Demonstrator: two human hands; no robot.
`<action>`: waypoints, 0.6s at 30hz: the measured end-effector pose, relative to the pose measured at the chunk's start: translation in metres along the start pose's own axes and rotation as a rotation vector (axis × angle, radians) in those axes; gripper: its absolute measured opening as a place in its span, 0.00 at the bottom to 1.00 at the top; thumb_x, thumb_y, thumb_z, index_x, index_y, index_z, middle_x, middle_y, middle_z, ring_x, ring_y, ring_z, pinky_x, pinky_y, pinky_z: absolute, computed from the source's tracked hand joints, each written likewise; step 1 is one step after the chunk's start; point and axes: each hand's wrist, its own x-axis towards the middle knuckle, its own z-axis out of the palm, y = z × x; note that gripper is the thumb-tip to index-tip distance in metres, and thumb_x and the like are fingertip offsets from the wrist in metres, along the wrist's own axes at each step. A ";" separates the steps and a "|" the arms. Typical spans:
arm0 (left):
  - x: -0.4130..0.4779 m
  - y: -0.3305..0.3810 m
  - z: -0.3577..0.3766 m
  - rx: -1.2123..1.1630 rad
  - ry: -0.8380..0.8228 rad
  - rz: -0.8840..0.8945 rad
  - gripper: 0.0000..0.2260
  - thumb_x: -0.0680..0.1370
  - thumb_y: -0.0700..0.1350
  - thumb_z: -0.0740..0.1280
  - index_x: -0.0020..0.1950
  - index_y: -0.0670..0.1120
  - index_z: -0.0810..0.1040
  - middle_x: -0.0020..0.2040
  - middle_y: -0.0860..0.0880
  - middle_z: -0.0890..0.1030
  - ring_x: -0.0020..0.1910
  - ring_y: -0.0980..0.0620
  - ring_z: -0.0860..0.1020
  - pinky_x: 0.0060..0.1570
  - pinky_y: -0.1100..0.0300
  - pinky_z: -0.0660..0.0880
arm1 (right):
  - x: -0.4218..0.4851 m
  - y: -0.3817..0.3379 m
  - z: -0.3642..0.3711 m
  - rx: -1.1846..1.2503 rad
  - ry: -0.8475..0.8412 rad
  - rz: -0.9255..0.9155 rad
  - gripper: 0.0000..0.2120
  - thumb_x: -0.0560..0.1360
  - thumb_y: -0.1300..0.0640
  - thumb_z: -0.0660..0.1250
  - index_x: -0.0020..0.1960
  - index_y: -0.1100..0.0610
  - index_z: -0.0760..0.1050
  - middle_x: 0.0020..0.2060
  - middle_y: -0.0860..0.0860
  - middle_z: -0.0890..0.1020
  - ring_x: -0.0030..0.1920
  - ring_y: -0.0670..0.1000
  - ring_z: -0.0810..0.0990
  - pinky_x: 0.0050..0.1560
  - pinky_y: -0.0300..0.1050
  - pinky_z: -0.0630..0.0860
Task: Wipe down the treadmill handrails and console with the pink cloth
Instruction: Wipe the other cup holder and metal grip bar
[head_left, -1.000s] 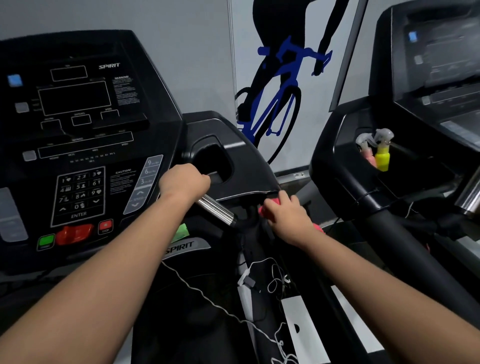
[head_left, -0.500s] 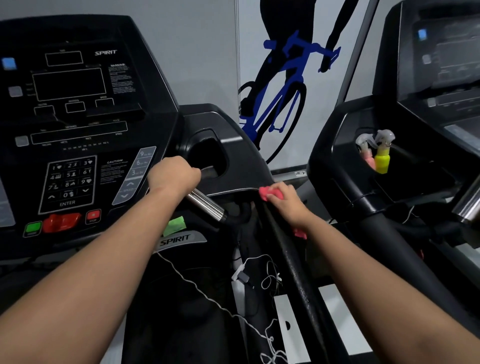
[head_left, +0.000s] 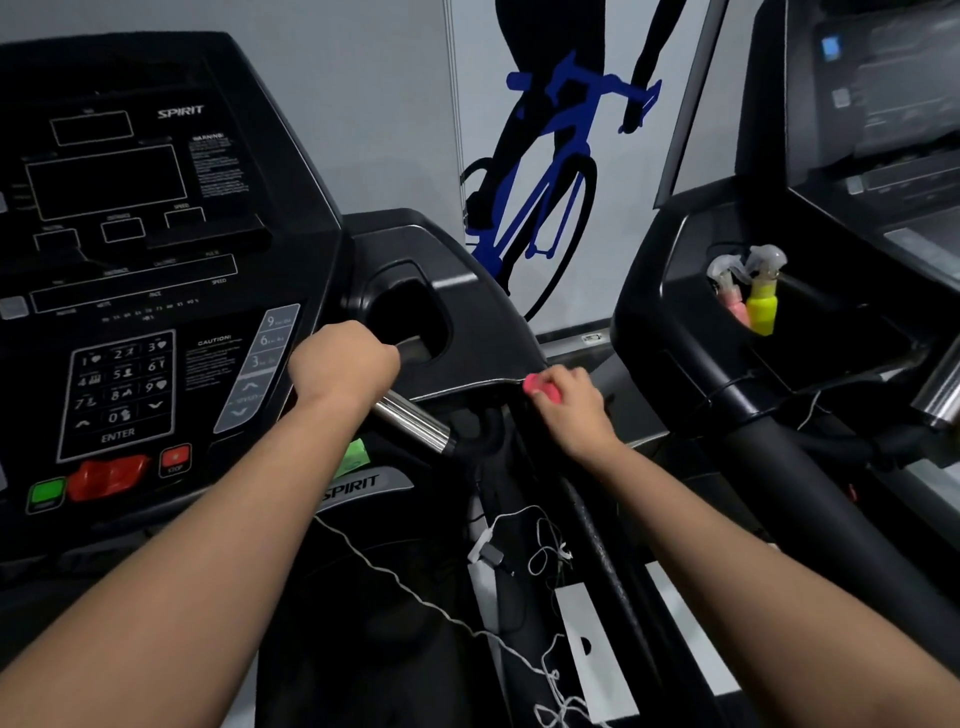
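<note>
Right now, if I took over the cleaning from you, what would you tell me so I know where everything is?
Left hand: grips the chrome grip bar, no cloth in it.
Right hand: holds the pink cloth pressed on the top end of the right handrail, beside the console.
A yellow spray bottle and a pink spray bottle stand in the next treadmill's cup holder.
Done: I cannot tell which parts are already wiped.
Left, probably: the rest of the handrail, the chrome grip bar, the console face.
</note>
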 end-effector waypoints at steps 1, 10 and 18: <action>0.000 0.000 0.000 0.008 0.002 0.006 0.13 0.74 0.46 0.61 0.32 0.41 0.72 0.32 0.46 0.74 0.28 0.47 0.71 0.28 0.63 0.62 | -0.005 -0.005 0.004 -0.153 -0.025 -0.095 0.08 0.77 0.50 0.61 0.54 0.49 0.75 0.56 0.52 0.70 0.57 0.57 0.67 0.60 0.51 0.66; -0.004 -0.006 -0.001 -0.005 0.034 0.105 0.19 0.78 0.51 0.58 0.30 0.42 0.70 0.31 0.46 0.74 0.29 0.47 0.72 0.29 0.61 0.64 | -0.002 -0.010 0.005 -0.064 -0.093 -0.171 0.03 0.68 0.45 0.65 0.39 0.42 0.75 0.52 0.45 0.71 0.57 0.49 0.67 0.62 0.46 0.63; 0.000 -0.005 0.003 -0.018 0.071 0.108 0.18 0.77 0.51 0.59 0.30 0.43 0.70 0.30 0.47 0.74 0.29 0.46 0.72 0.29 0.61 0.64 | 0.013 0.030 -0.003 0.865 -0.256 0.424 0.04 0.68 0.53 0.59 0.36 0.50 0.71 0.33 0.50 0.70 0.32 0.49 0.69 0.35 0.43 0.64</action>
